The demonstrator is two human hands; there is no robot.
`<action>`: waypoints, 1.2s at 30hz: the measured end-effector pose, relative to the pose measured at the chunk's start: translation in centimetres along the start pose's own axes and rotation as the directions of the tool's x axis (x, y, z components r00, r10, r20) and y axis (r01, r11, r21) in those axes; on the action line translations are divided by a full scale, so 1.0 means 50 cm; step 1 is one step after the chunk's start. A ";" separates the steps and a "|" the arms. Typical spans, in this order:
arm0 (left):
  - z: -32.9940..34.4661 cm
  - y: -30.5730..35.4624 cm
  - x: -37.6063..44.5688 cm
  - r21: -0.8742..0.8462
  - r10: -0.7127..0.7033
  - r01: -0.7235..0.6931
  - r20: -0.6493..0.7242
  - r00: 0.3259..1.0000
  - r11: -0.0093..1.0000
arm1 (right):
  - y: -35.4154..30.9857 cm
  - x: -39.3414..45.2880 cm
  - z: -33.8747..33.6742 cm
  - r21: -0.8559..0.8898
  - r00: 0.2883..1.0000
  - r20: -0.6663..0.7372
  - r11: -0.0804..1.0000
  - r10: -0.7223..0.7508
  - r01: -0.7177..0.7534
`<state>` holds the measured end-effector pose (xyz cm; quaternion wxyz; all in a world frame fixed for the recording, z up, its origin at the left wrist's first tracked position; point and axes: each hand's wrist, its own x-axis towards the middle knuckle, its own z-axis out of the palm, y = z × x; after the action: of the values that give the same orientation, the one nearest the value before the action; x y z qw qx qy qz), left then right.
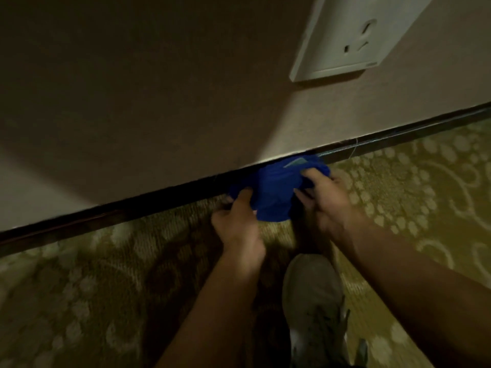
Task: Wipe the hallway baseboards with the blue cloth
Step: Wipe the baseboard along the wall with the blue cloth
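A bunched blue cloth (276, 189) sits against the dark baseboard (132, 207) that runs diagonally from lower left to upper right along the foot of the beige wall. My left hand (237, 224) grips the cloth's left edge, thumb on top. My right hand (325, 195) pinches its right edge, fingers curled into the fabric. The cloth's top touches the baseboard's upper lip, where a pale tag shows. The stretch of baseboard behind the cloth is hidden.
A white wall socket plate (342, 38) is mounted above, to the right. Patterned green and cream carpet (414, 187) covers the floor. My grey shoe (313, 296) stands on the carpet just below my hands. A thin thread hangs off the baseboard at the right.
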<state>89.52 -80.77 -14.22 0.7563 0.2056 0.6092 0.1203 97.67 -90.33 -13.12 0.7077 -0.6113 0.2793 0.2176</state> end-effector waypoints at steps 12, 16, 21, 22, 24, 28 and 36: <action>-0.115 -0.022 -0.127 -0.215 -0.288 0.296 0.066 0.955 0.931 | -0.127 -0.199 0.000 -0.672 0.978 0.113 0.739 0.177 -0.056; -0.106 -0.016 -0.215 -0.196 -0.319 0.340 0.131 0.939 0.920 | -0.210 -0.283 -0.015 -0.655 0.989 0.061 0.753 0.136 -0.063; -0.092 0.033 -0.225 -0.227 -0.181 0.234 0.231 0.956 0.945 | -0.226 -0.308 -0.055 -0.648 0.969 0.112 0.756 0.221 -0.097; -0.091 0.038 -0.219 -0.197 -0.147 0.190 0.214 0.966 0.962 | -0.217 -0.295 -0.061 -0.629 0.967 0.118 0.770 0.226 -0.103; -0.086 0.039 -0.204 -0.181 -0.095 0.123 0.156 0.983 0.976 | -0.190 -0.257 -0.066 -0.585 0.967 0.128 0.804 0.219 -0.105; -0.077 0.018 -0.112 -0.221 -0.049 0.077 0.132 0.990 0.972 | -0.132 -0.169 -0.058 -0.512 0.937 0.220 0.849 0.272 -0.127; 0.088 -0.071 -0.085 0.053 0.112 -0.127 0.224 0.968 0.990 | -0.161 0.048 -0.103 -0.312 0.944 0.248 0.940 0.218 -0.136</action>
<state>92.59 -86.50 -11.36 0.8033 0.2794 0.5117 0.1216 103.99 -96.78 -9.22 0.6198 -0.6439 0.1963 0.4033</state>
